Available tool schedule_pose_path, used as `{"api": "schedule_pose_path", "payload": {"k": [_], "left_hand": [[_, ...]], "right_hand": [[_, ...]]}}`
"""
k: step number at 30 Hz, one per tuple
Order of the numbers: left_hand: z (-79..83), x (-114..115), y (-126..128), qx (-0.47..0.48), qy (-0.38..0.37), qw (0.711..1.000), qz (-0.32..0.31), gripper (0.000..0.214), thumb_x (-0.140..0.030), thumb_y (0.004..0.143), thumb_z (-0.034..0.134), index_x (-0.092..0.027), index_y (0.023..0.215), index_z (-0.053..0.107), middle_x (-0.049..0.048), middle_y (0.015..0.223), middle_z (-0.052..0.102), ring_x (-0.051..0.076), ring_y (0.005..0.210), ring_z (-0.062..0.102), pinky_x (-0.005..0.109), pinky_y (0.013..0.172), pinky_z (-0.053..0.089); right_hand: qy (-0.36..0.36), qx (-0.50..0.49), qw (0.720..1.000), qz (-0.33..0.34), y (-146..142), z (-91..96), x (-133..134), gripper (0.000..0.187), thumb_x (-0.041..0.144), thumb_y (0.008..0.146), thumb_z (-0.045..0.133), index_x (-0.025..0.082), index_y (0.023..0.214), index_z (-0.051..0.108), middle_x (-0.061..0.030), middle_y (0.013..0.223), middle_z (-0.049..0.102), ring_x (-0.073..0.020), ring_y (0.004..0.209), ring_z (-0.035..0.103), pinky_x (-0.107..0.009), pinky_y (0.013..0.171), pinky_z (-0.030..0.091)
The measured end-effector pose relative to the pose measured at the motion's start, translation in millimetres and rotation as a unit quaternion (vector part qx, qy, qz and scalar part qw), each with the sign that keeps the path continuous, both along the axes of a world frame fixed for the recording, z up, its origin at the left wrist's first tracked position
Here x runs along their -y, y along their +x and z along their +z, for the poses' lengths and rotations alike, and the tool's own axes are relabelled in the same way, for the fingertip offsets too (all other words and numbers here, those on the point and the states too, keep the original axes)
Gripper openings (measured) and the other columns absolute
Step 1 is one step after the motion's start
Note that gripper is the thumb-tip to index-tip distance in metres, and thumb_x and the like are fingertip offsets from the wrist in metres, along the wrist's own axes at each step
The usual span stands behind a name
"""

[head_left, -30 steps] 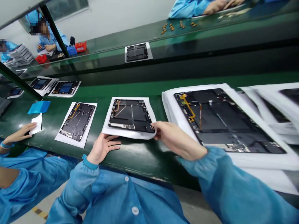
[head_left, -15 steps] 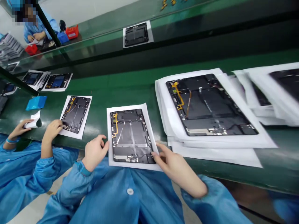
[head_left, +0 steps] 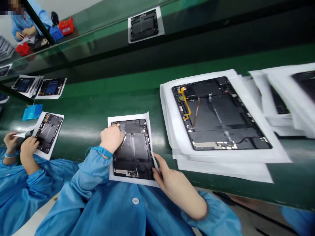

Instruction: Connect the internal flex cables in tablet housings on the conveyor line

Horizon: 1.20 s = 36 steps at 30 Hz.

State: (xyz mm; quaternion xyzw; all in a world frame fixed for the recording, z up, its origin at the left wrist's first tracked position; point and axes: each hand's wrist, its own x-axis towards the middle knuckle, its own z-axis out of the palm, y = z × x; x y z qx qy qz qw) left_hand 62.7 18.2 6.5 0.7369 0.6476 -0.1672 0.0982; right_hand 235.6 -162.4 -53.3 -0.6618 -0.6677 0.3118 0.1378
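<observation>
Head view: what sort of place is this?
Probably an electronics assembly or repair line: opened tablet-like devices lie on white sheets along a long green bench, and people in similar blue smocks handle them side by side.

Right grip (head_left: 171, 177) holds tablet (head_left: 134, 147) edge; left grip (head_left: 112, 139) over left side

A bent left arm (head_left: 85, 173) carries the left hand (head_left: 112, 138) inward, loosely fisted, knuckles up, fingertips hidden, a blue band (head_left: 103, 151) circling its wrist; opposite, the right hand (head_left: 168, 173) angles in, thumb and fingers pinched, wrist bare beyond a blue cuff (head_left: 212, 214).
</observation>
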Motion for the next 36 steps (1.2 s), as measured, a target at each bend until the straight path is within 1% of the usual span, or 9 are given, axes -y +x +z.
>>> {"api": "schedule_pose_path", "payload": {"k": [7,9,12,16,19,21,25,29,36], "left_hand": [[-5.2,-0.5,-4.4,0.012,-0.007,1.0,0.003,0.031,-0.025,0.092,0.046,-0.01,0.11,0.065,0.02,0.097,0.073,0.032,0.096,0.073,0.04,0.082,0.057],[-6.8,0.0,-7.0,0.021,-0.005,1.0,-0.002,0.029,-0.024,0.091,0.047,-0.01,0.108,0.065,0.0196,0.096,0.073,0.033,0.095,0.073,0.04,0.08,0.057],[-6.6,1.8,-12.0,0.038,-0.013,0.999,-0.002,0.027,-0.025,0.092,0.046,-0.012,0.105,0.066,0.0173,0.094,0.073,0.031,0.094,0.073,0.038,0.079,0.057],[-4.3,3.7,-14.1,0.047,-0.021,0.999,0.016,0.028,-0.029,0.094,0.045,-0.013,0.105,0.065,0.0143,0.096,0.073,0.027,0.093,0.073,0.034,0.08,0.056],[-3.7,5.0,-8.1,0.041,-0.023,0.999,0.017,0.03,-0.027,0.095,0.044,-0.009,0.108,0.063,0.0179,0.099,0.071,0.027,0.095,0.072,0.032,0.079,0.056],[-3.5,6.2,-1.2,0.038,-0.023,0.999,0.015,0.03,-0.021,0.095,0.04,-0.005,0.108,0.062,0.0209,0.098,0.07,0.029,0.096,0.072,0.034,0.077,0.056],[-2.0,8.1,13.1,0.034,-0.024,0.999,0.018,0.034,-0.01,0.094,0.031,-0.002,0.106,0.062,0.0246,0.096,0.069,0.033,0.096,0.072,0.039,0.074,0.056],[0.4,8.3,18.9,0.023,-0.028,0.999,0.025,0.036,-0.007,0.094,0.029,-0.002,0.104,0.063,0.024,0.092,0.07,0.034,0.094,0.072,0.04,0.072,0.056],[8.4,10.4,-2.3,-0.007,-0.023,0.998,0.066,0.029,-0.029,0.095,0.044,-0.012,0.102,0.067,0.0157,0.092,0.072,0.027,0.09,0.073,0.033,0.078,0.056]], "right_hand": [[-0.019,0.081,0.996,0.035,4.3,2.3,-0.6,0.049,0.028,0.099,0.031,0.009,0.144,0.036,-0.0011,0.057,0.067,-0.0248,0.049,0.067,-0.031,0.047,0.043],[-0.018,0.129,0.99,0.05,8.8,5.9,-2.8,0.049,0.03,0.099,0.034,0.009,0.142,0.04,-0.0019,0.057,0.067,-0.0258,0.049,0.067,-0.032,0.045,0.042],[0.018,0.164,0.985,0.051,15.1,17.7,-18.4,0.044,0.034,0.098,0.04,0.012,0.134,0.051,-0.004,0.068,0.071,-0.0252,0.055,0.069,-0.033,0.047,0.043],[0.074,0.137,0.986,0.059,12.9,36.8,-58.3,0.034,0.035,0.096,0.046,0.019,0.122,0.061,-0.004,0.081,0.074,-0.0232,0.068,0.071,-0.033,0.055,0.046],[0.077,0.127,0.986,0.082,4.2,45.6,-85.1,0.031,0.033,0.095,0.05,0.021,0.12,0.063,-0.0033,0.086,0.075,-0.0225,0.073,0.071,-0.033,0.06,0.047],[0.073,0.126,0.985,0.094,-1.7,47.9,-96.3,0.03,0.033,0.094,0.052,0.022,0.119,0.064,-0.003,0.087,0.075,-0.0224,0.076,0.071,-0.033,0.062,0.048],[0.061,0.111,0.984,0.123,-9.9,47.4,-107.2,0.03,0.033,0.094,0.052,0.022,0.12,0.064,-0.0037,0.093,0.075,-0.0225,0.079,0.071,-0.033,0.065,0.048],[0.028,0.109,0.983,0.146,-14.1,45.9,-114.1,0.028,0.03,0.095,0.052,0.02,0.118,0.064,-0.0048,0.095,0.074,-0.0235,0.084,0.071,-0.033,0.067,0.048],[0.003,0.108,0.982,0.153,-13.7,42.4,-119.7,0.026,0.029,0.096,0.052,0.021,0.117,0.064,-0.0051,0.096,0.074,-0.0242,0.088,0.071,-0.033,0.069,0.048]]}}
